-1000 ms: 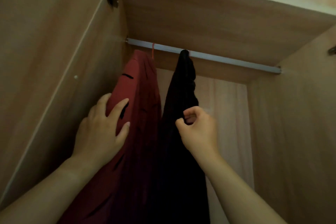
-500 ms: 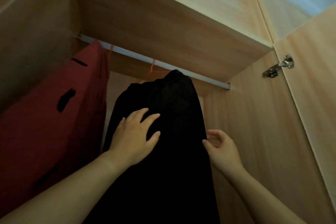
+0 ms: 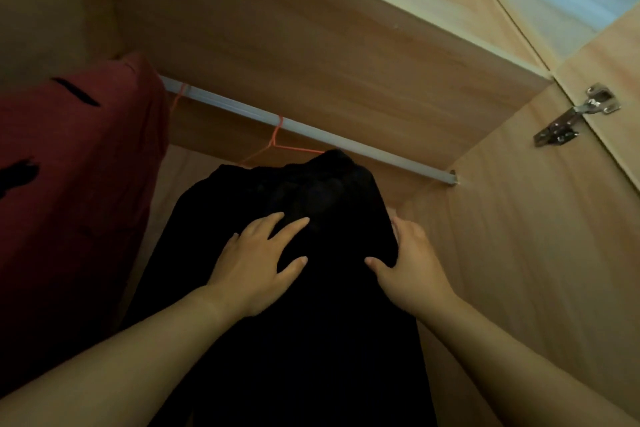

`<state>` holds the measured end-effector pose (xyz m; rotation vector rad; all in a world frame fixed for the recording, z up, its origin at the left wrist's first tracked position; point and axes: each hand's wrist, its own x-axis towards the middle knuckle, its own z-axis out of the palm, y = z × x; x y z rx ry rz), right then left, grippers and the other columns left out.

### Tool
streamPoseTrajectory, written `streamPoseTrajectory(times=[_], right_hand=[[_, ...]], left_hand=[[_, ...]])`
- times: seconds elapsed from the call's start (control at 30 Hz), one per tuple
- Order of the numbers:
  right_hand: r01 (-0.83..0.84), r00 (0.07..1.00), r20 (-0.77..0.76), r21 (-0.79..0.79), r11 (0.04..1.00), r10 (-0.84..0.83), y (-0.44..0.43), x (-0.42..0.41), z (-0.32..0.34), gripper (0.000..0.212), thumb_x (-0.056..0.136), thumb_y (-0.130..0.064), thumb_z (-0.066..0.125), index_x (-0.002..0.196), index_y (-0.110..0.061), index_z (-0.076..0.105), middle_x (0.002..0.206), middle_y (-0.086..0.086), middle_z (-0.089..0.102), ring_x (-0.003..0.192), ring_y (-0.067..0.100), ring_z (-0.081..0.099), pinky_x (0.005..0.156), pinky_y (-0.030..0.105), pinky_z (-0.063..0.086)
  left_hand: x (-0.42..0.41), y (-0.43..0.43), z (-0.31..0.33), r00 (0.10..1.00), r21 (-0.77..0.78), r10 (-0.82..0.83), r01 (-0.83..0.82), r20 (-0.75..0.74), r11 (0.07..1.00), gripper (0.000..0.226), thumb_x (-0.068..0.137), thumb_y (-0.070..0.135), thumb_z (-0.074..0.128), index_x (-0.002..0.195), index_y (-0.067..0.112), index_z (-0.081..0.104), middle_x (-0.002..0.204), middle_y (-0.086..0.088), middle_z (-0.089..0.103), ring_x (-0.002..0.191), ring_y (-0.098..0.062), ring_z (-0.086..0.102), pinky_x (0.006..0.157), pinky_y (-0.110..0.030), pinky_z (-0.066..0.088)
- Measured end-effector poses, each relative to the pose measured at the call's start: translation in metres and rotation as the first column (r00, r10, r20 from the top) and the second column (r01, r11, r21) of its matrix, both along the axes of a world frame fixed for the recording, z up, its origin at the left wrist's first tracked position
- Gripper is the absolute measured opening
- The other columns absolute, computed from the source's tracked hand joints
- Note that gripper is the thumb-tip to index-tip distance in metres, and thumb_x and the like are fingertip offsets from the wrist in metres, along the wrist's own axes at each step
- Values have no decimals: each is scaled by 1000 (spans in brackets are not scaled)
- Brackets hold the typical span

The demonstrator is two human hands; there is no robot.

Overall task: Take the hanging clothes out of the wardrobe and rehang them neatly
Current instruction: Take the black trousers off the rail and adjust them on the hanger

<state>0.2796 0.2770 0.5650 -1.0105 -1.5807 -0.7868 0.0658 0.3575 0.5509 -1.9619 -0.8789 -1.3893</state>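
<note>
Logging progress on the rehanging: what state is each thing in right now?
black garment: hanging from orange hanger on the rail
red garment: hanging at left
wardrobe door: open
left hand: flat on the black garment
right hand: at its right edge, grip unclear

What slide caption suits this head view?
Left hand rests flat on a black fabric garment hanging from the silver metal rail; right hand holds its edge.

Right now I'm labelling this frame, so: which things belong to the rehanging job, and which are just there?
Job: black garment, red garment, orange hangers, rail, left hand, right hand.
Just there: door hinge, wardrobe side panel, shelf above.
</note>
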Motion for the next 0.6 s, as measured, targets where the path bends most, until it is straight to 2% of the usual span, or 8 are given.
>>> streamPoseTrajectory(times=[0.03,0.1,0.17,0.27,0.37,0.43,0.5,0.6], right_hand=[[35,999,38,26,999,-36,8,1,12,67,87,-26,63,143,-16,27,143,2,30,132,19,34,102,26,34],[96,991,85,109,989,-106,21,-7,40,75,90,-33,58,148,-14,14,154,2,13,140,20,19,111,29,21],[114,981,133,183,977,-140,33,-20,70,73,92,-35,53,149,-14,13,156,2,11,142,20,14,113,29,16],[153,973,142,181,972,-180,55,-36,109,65,94,-39,49,148,-14,20,155,5,19,140,23,20,112,35,23],[178,976,93,178,968,-196,69,-43,137,56,95,-40,46,144,-16,31,145,7,38,131,26,37,102,37,36],[174,977,84,234,956,-198,73,-48,149,44,95,-38,47,136,-21,45,135,6,50,124,26,45,95,35,39],[170,977,79,286,943,-200,77,-53,157,31,94,-37,49,121,-24,58,121,4,61,113,26,53,86,34,43],[148,986,29,308,940,-165,86,-55,161,22,91,-37,55,107,-26,65,106,2,68,102,27,59,80,33,46]], left_hand=[[1,8,3,1000,15,25,-25,1,1000,61,88,63,33,143,49,11,156,6,13,142,-16,11,113,-47,23],[5,21,9,998,13,57,-57,-5,998,68,81,72,29,142,52,9,155,9,11,142,-13,10,114,-47,21],[7,32,11,998,26,59,-59,-8,998,75,70,78,17,141,54,9,154,12,11,141,-10,10,115,-47,19],[7,43,7,999,96,40,-43,36,994,73,71,76,13,140,54,14,152,16,14,140,-6,11,117,-44,13],[2,49,11,993,197,21,-44,114,979,65,76,73,20,137,52,26,149,18,22,138,-4,15,115,-47,2],[-4,56,18,986,287,-5,-45,169,957,58,79,69,28,133,48,37,146,14,32,136,-9,23,112,-52,6],[-12,62,26,969,312,-16,-64,246,948,57,80,68,30,132,47,41,145,11,35,135,-13,26,110,-57,11],[-24,77,31,948,309,-27,-77,318,948,59,79,69,29,132,47,40,145,10,35,136,-14,25,108,-60,16]])
